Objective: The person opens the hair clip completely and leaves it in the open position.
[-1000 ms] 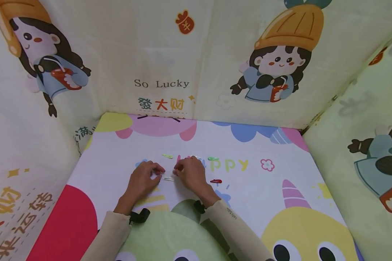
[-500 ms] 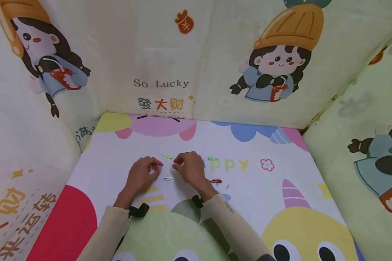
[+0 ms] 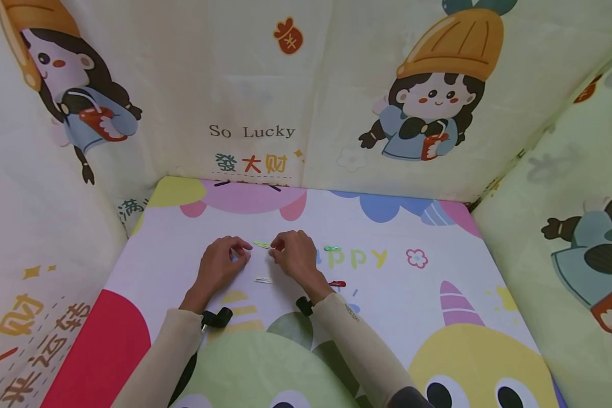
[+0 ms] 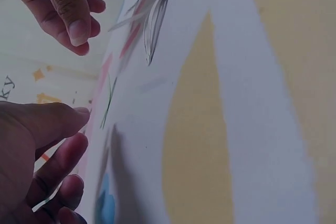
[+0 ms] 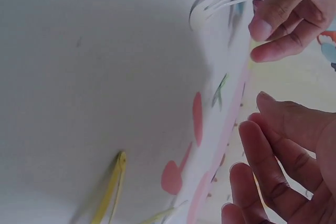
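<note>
My left hand [image 3: 221,265] hovers just left of a light-green hair clip [image 3: 261,245], thumb and fingers loosely bent with a gap between them. Facing it, my right hand [image 3: 297,258] is held to the right of that clip, and no object shows between its fingertips. On the table nearer to me lies a white-silver hair clip [image 3: 263,280]. A red hair clip [image 3: 338,284] and a green one [image 3: 331,248] lie to the right of my right hand. The right wrist view also shows a yellow hair clip [image 5: 111,190], which my right hand hides in the head view.
The table [image 3: 387,306] has a printed cover with cartoon shapes and coloured letters. Cream printed cloth [image 3: 326,102] stands round its back and sides. A small black device [image 3: 217,318] is worn at my left wrist, and another [image 3: 304,306] at my right.
Both hands have shifted away from me, toward the light-green clip, the left also slightly left. The visible clips have stayed in place.
</note>
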Available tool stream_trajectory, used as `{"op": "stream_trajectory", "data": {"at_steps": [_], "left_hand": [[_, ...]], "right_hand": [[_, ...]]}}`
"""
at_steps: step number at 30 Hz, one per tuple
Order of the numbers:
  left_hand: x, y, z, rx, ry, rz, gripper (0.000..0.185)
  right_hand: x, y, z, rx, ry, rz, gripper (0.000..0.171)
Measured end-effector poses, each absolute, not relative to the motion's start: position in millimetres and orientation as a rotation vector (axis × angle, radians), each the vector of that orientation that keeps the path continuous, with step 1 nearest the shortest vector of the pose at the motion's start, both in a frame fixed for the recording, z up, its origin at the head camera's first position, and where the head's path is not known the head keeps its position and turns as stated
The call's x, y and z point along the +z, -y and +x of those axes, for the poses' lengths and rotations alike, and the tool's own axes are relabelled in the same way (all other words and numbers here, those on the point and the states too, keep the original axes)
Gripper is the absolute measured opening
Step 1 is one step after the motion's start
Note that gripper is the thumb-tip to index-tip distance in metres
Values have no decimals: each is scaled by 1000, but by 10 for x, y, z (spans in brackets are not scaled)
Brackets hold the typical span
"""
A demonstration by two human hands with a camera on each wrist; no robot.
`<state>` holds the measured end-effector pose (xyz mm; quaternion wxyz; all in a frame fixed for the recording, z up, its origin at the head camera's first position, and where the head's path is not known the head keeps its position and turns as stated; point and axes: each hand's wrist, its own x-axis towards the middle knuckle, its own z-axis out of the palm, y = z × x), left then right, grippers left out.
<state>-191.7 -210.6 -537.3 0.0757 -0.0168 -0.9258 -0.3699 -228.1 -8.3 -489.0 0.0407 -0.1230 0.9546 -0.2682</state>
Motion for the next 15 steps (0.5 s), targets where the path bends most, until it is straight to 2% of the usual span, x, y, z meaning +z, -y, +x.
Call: {"op": "stream_trajectory", "data": {"at_steps": [15], "left_hand": [[-5404, 2069, -2139, -1101, 2783, -18, 17]], "right_hand": [[-4967, 227, -2449, -700, -2926, -365, 14]]}}
